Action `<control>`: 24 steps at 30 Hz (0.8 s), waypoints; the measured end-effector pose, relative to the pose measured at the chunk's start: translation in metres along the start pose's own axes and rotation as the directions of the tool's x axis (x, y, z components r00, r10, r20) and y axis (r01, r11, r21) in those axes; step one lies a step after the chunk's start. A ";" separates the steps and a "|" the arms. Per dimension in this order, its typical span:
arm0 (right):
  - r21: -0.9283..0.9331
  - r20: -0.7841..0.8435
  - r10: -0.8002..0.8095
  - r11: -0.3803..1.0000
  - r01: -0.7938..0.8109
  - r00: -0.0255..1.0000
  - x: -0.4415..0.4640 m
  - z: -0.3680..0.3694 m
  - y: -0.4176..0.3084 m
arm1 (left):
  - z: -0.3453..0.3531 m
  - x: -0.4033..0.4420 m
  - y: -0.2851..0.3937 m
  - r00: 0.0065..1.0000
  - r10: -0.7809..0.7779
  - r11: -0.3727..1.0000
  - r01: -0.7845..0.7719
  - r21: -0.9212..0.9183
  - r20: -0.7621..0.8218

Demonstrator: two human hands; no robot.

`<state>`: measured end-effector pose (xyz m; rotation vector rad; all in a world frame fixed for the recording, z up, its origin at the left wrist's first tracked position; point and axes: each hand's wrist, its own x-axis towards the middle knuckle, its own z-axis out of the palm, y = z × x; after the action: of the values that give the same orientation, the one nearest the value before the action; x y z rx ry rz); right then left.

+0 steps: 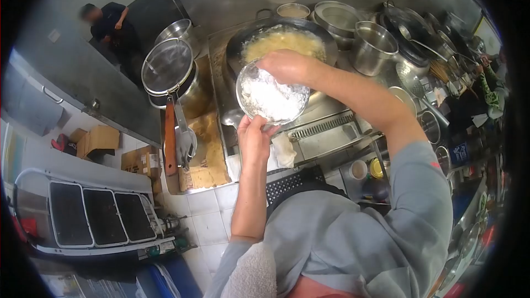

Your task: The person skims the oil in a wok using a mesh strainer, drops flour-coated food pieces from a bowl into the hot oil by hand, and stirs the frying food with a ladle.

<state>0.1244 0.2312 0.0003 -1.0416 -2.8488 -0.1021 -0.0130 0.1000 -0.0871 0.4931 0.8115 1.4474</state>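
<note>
Here, left hand [255,133] pinches near rim of metal bowl [239,91], thumb above, fingers partly hidden beneath; grip apparently steadies bowl while leaving its mouth free. Right hand [285,65] dips over far rim into white powder [276,99]; fingertips hidden, so spread or closed cannot be told. Wok [235,49] with frothy yellow contents [284,43] lies just beyond right hand, bowl presumably held near for short reach. Left of left hand, strainer [167,65] rests with wooden handle [170,138] turned toward person, likely for easy grasping.
</note>
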 end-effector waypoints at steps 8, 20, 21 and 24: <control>-0.041 0.051 0.056 0.998 -0.054 0.997 -0.002 0.012 0.010 | -0.004 0.009 -0.009 1.000 -0.008 1.000 0.008 -0.005 0.017; 0.136 -0.134 0.330 0.940 -0.313 0.934 -0.019 0.032 0.205 | -0.010 0.020 0.002 0.996 0.006 0.999 -0.009 -0.040 -0.085; 0.105 -0.067 0.372 0.925 -0.364 0.926 -0.025 0.060 0.213 | -0.014 0.019 0.002 0.997 0.012 0.998 -0.016 -0.060 -0.079; -0.025 -0.032 0.518 0.855 -0.519 0.855 -0.039 0.105 0.232 | -0.020 0.014 0.006 0.996 0.023 1.000 -0.025 -0.018 -0.088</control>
<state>0.2962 0.3937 -0.1024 -1.7576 -2.4399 -0.1131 -0.0323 0.1106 -0.0981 0.4277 0.8633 1.5062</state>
